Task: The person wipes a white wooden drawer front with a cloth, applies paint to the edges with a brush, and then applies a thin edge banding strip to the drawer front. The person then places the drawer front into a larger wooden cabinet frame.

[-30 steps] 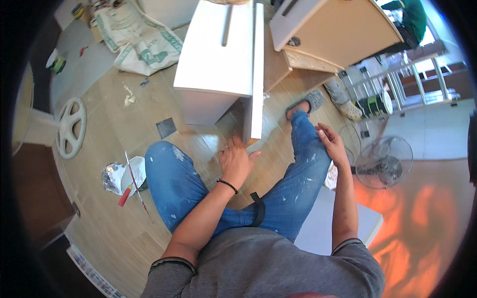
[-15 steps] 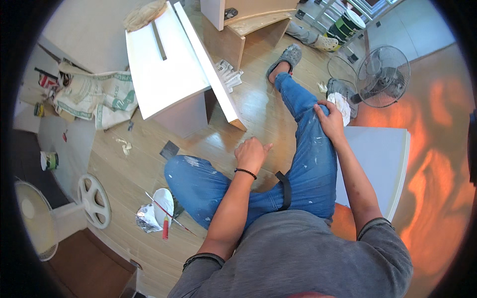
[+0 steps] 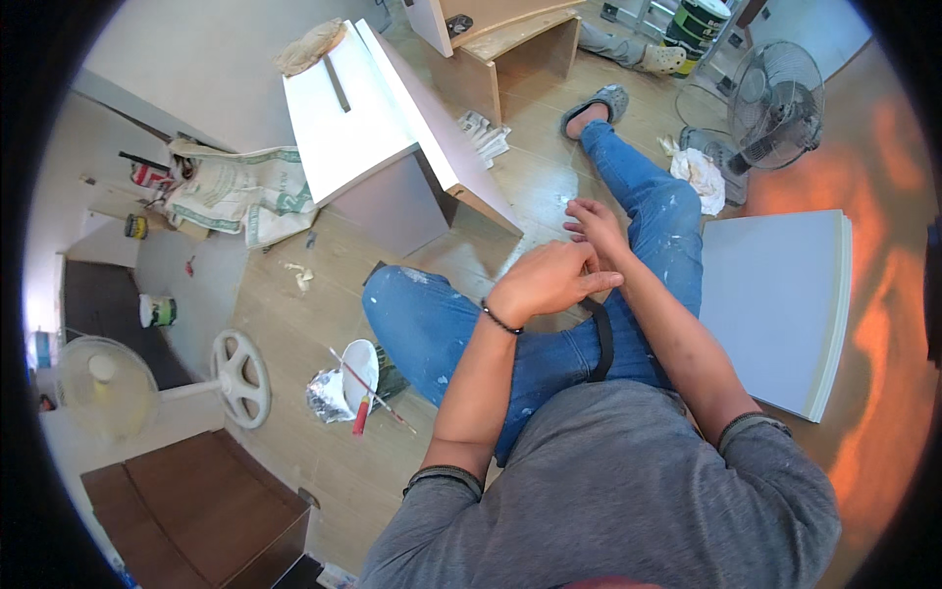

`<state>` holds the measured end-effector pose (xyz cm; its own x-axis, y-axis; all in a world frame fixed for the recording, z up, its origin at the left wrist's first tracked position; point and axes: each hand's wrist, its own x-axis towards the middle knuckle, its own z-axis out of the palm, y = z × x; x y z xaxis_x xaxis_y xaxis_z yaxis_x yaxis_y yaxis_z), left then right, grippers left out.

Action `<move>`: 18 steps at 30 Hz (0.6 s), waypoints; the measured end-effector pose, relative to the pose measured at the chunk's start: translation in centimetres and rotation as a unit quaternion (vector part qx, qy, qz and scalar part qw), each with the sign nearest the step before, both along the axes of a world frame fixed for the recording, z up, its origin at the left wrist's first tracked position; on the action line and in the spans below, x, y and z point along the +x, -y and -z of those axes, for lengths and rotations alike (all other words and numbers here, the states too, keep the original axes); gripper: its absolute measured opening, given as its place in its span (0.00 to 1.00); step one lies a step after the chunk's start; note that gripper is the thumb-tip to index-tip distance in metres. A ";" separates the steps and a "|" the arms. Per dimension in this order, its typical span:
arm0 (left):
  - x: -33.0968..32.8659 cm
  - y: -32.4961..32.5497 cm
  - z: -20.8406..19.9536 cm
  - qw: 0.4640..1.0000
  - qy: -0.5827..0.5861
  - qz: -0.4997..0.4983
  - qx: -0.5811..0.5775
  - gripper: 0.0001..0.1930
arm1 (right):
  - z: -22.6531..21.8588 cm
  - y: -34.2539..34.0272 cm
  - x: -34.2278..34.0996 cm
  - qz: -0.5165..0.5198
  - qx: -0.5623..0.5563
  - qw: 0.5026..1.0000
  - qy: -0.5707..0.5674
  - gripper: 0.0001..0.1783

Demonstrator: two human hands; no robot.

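Observation:
My left hand (image 3: pixel 549 280), with a dark beaded bracelet at the wrist, is over my lap beside my right wrist. Its thumb stands apart from the bent index finger and overlaps my right forearm; the other fingers are partly hidden. Just beyond it, my right hand (image 3: pixel 597 228) is above my right thigh with its fingers spread and nothing in them. Paint-spotted blue jeans (image 3: pixel 672 221) cover my bent legs. To the left on the floor are a white container (image 3: pixel 362 365), crumpled foil (image 3: pixel 329 396) and a red-handled tool (image 3: pixel 360 417) lying across them.
A white cabinet piece (image 3: pixel 353 128) with a cloth bundle (image 3: pixel 311 47) stands ahead. White panels (image 3: pixel 770 304) are stacked at my right, near a standing fan (image 3: pixel 778 103). Another person's leg (image 3: pixel 608 44) extends at the far right. A sack (image 3: pixel 235 191) lies left; another fan (image 3: pixel 108 378) stands nearer.
My right hand has left my right knee and moved back toward my left hand. My left hand has moved right, its thumb now over the right forearm. The view has shifted left.

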<state>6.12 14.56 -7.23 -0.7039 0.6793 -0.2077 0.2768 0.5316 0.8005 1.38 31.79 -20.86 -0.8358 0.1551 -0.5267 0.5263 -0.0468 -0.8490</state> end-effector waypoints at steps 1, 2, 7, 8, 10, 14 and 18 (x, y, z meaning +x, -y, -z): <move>0.5 1.0 -2.9 0.999 0.002 -0.013 0.045 0.25 | 0.8 0.8 -0.8 0.003 -0.049 0.998 0.048 0.27; 0.9 1.8 -5.5 0.996 0.003 -0.020 0.090 0.23 | 1.5 1.4 -1.4 0.012 -0.097 0.991 0.095 0.29; -2.2 8.1 -14.3 0.955 -0.056 -0.263 0.126 0.19 | 5.0 6.0 -5.5 0.126 -0.273 0.925 0.232 0.32; -4.3 9.3 -15.6 0.934 -0.069 -0.324 0.136 0.20 | 5.0 7.0 -6.1 0.140 -0.288 0.914 0.248 0.32; -8.1 10.7 -16.7 0.880 -0.134 -0.444 0.100 0.27 | 5.7 8.9 -6.9 0.115 -0.307 0.904 0.273 0.33; -12.5 14.3 -13.0 0.849 -0.114 -0.516 -0.017 0.37 | 5.7 13.6 -7.8 0.154 -0.345 0.861 0.342 0.31; -11.9 13.1 -10.9 0.873 0.055 -0.458 -0.156 0.41 | 6.9 14.0 -9.1 0.193 -0.421 0.800 0.381 0.32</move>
